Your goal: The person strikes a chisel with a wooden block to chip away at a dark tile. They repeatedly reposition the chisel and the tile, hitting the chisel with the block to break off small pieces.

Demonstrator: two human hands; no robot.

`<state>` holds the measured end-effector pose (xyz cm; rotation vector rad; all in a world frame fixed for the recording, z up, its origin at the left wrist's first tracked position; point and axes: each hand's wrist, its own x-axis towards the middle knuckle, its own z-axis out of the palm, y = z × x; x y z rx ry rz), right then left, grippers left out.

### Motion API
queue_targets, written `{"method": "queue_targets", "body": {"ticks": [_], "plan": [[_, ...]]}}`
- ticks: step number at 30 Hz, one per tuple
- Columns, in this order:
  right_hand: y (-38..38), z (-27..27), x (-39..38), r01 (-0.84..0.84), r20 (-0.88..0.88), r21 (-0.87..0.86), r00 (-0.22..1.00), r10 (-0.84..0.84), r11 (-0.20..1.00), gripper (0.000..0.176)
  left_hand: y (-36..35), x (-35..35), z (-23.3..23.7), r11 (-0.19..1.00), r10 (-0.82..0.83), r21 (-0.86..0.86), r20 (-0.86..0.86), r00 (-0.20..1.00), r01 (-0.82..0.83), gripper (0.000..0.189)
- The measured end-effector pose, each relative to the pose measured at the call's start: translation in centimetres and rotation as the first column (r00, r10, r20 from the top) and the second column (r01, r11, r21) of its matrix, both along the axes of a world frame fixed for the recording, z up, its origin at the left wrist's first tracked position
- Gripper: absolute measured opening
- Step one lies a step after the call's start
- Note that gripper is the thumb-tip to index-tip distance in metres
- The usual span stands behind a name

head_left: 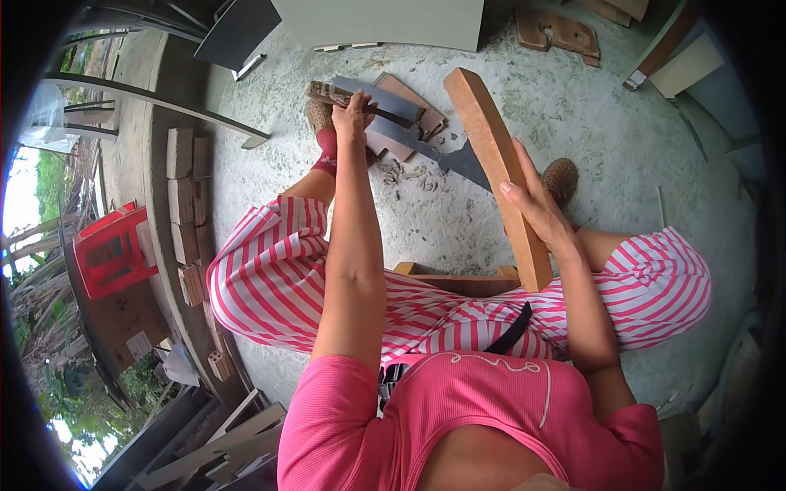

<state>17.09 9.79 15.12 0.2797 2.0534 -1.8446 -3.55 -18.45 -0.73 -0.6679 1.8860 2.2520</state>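
My right hand (536,209) is closed round a long reddish-brown wooden bar (495,164), thumb on its upper face. The bar stands tilted, its lower end near my lap and its upper end pointing away. My left hand (352,121) is closed on a tool with a worn wooden part (325,92) on one side and a narrow dark part (397,117) on the other; I cannot tell its exact kind. Below it on the floor lie a grey flat piece (372,96) and brown board scraps (393,147). A dark flat strip (467,164) runs behind the bar.
My shoes (561,180) rest on the concrete floor (417,225). Part of a low wooden seat (467,284) shows under my legs. Bricks (187,200) line the left ledge near a red plastic stool (115,250). A pale panel (385,23) and a cut-out board (557,34) lie ahead.
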Motion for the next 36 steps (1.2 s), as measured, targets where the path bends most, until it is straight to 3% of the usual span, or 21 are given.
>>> {"method": "queue_targets", "body": {"ticks": [3,4,5,8,10,13,17,23,36], "plan": [[-0.3,0.5,0.0,-0.004,-0.016,0.029,1.0,0.004,1.0,0.094,2.8,0.9,1.5,0.988,0.101,-0.113,-0.059,0.993,-0.107,0.027],[-0.3,0.4,0.2,-0.007,-0.021,0.028,1.0,0.008,1.0,0.094,3.6,0.9,0.3,0.972,0.137,-0.155,-0.228,0.964,-0.175,0.03],[-0.2,0.1,0.5,-0.002,-0.005,0.006,1.0,0.002,1.0,0.094,3.9,1.0,-0.8,0.947,0.138,-0.242,-0.288,0.948,-0.211,0.036],[0.0,0.0,1.2,-0.004,-0.026,0.018,1.0,0.005,1.0,0.092,4.4,2.3,-1.0,0.925,0.199,-0.238,-0.365,0.91,-0.297,0.04],[0.2,-0.1,1.2,-0.009,-0.061,0.047,0.998,0.012,0.999,0.091,4.1,3.4,-1.0,0.912,0.339,-0.158,-0.225,0.914,-0.377,0.045],[0.4,0.2,1.4,0.002,-0.075,0.104,0.997,0.006,0.995,0.091,3.6,4.4,0.1,0.914,0.348,-0.082,-0.346,0.871,-0.397,0.049],[0.8,0.2,1.3,0.015,-0.077,0.111,0.997,-0.007,0.994,0.092,4.7,3.0,5.1,0.937,0.181,-0.2,-0.42,0.889,-0.285,0.039],[1.2,0.3,1.3,0.036,-0.104,0.12,0.994,-0.023,0.992,0.091,6.8,3.6,4.9,0.881,0.021,-0.411,-0.458,0.889,-0.232,0.034],[1.2,0.1,1.4,0.03,-0.071,0.129,0.997,-0.021,0.991,0.094,7.5,5.9,4.9,0.854,-0.009,-0.492,-0.343,0.939,-0.171,0.041]]}}
